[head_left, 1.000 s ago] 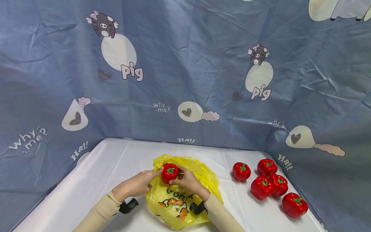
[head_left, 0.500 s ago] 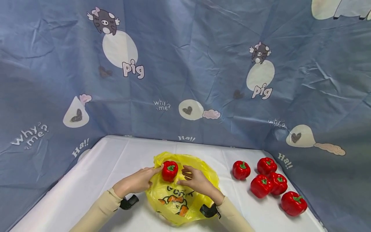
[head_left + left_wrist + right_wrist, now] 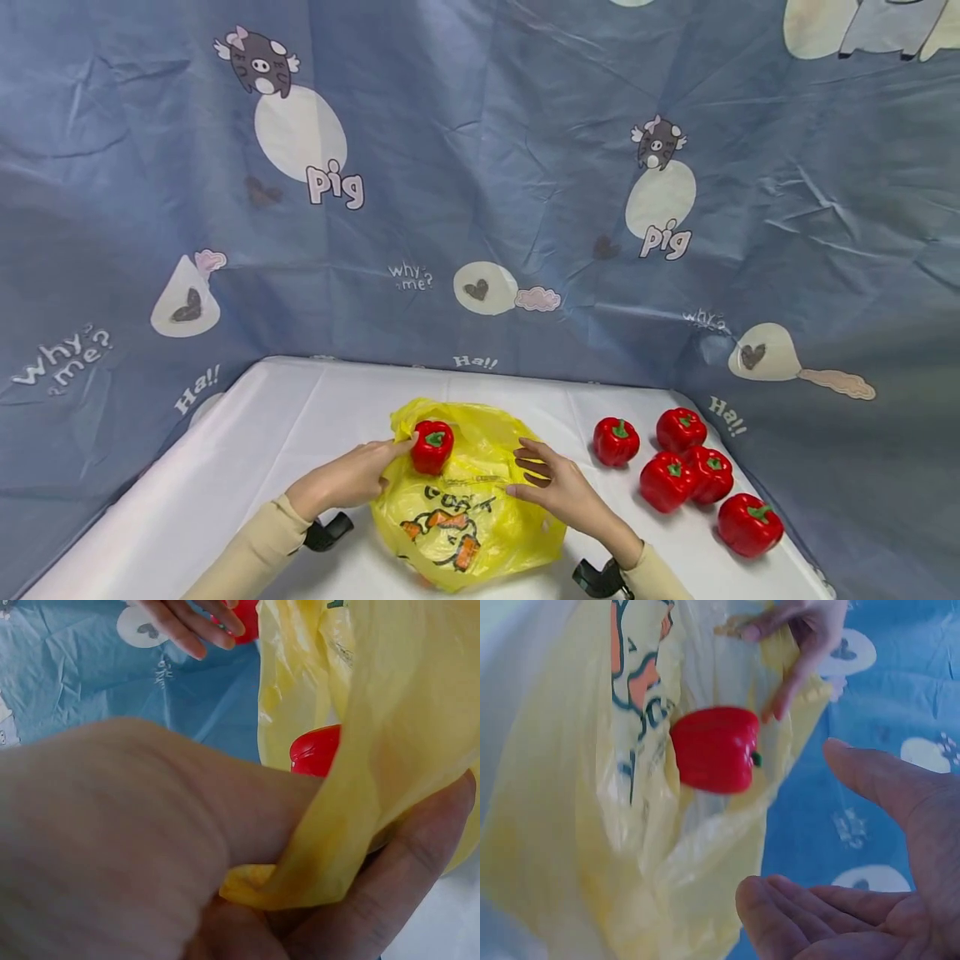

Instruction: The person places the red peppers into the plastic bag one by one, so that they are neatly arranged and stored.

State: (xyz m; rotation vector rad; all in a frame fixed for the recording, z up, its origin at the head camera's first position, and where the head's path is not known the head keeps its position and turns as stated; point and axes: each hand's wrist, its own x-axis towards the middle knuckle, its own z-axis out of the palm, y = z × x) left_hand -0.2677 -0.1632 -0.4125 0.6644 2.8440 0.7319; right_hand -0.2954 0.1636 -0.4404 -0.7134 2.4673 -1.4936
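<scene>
A yellow plastic bag [image 3: 510, 533] with a printed cartoon lies on the white table, its mouth spread. One red bell pepper [image 3: 432, 447] sits in the mouth at the bag's left side; in the right wrist view the same pepper [image 3: 716, 750] shows its green stem. My left hand [image 3: 348, 477] pinches the bag's left edge beside this pepper, and in the left wrist view the yellow film passes between thumb and fingers. Over the bag's right edge hovers my right hand [image 3: 562, 492], fingers spread and holding nothing.
Several red peppers stand at the right of the table: one [image 3: 616, 442] apart from the others, three grouped beside it, and another [image 3: 749, 525] nearer the right edge. Blue printed cloth [image 3: 420, 208] hangs behind the white table [image 3: 300, 417].
My right hand has let go of the pepper in the bag's mouth and moved to the right, its fingers opening. The left hand keeps its hold on the bag.
</scene>
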